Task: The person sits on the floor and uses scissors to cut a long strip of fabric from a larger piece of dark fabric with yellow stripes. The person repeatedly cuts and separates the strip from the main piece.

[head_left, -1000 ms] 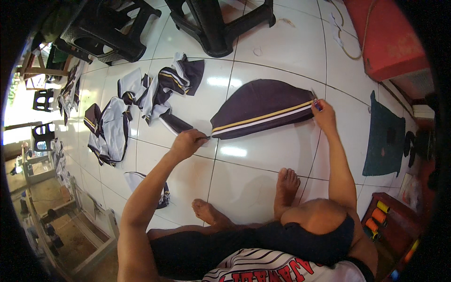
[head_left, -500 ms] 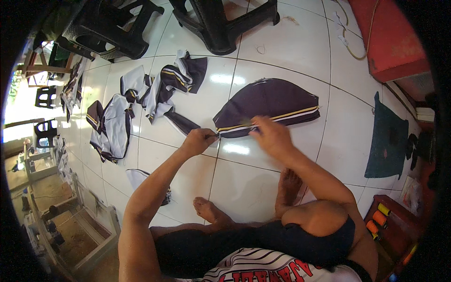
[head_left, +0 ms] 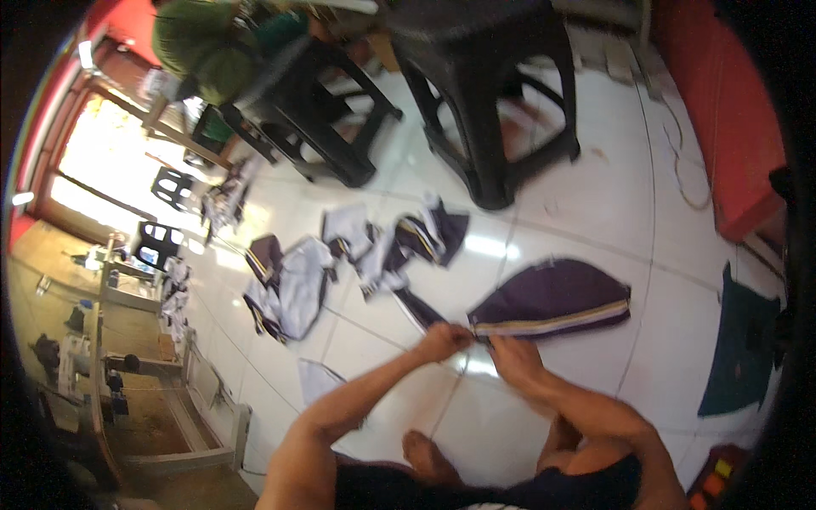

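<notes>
A dark purple cloth piece with yellow and white stripes along its near edge lies on the tiles. My left hand is closed in a pinch at its left corner, where a narrow dark strip with a white edge also meets the fingers. Close beside it, my right hand is closed, its fingertips almost touching the left ones at the same corner. Whatever the right fingers hold is too small and blurred to name.
Crumpled white and dark striped garments lie to the left. Black plastic stools stand beyond the cloth. A dark green cloth lies at the right, below a red box-like piece. Thread spools sit at the lower right.
My right hand has moved left from over the striped edge to join my left hand at the corner. The head view has tilted up, showing more stools and a seated person.
</notes>
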